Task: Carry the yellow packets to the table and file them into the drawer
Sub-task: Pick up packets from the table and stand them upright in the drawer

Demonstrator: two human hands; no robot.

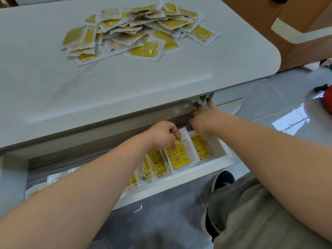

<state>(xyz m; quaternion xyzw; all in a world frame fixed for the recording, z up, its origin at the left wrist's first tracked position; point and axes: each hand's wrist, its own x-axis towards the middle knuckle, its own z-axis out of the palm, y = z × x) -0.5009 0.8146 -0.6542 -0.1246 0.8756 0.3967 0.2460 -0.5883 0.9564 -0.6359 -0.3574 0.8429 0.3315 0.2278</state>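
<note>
A heap of yellow packets [138,29] lies on the pale table top [125,81]. Below it the white drawer [179,178] is pulled out, with several yellow packets standing in a row inside. My left hand [161,134] pinches the top edge of one filed packet [177,155] in that row. My right hand [203,117] reaches to the drawer's far right corner under the table edge, fingers extended against the frame; whether it holds anything is hidden.
A brown cardboard box [296,24] with pale tape stands right of the table. A red object [327,101] lies on the glossy floor at the right edge. My leg and black shoe [222,180] are below the drawer front.
</note>
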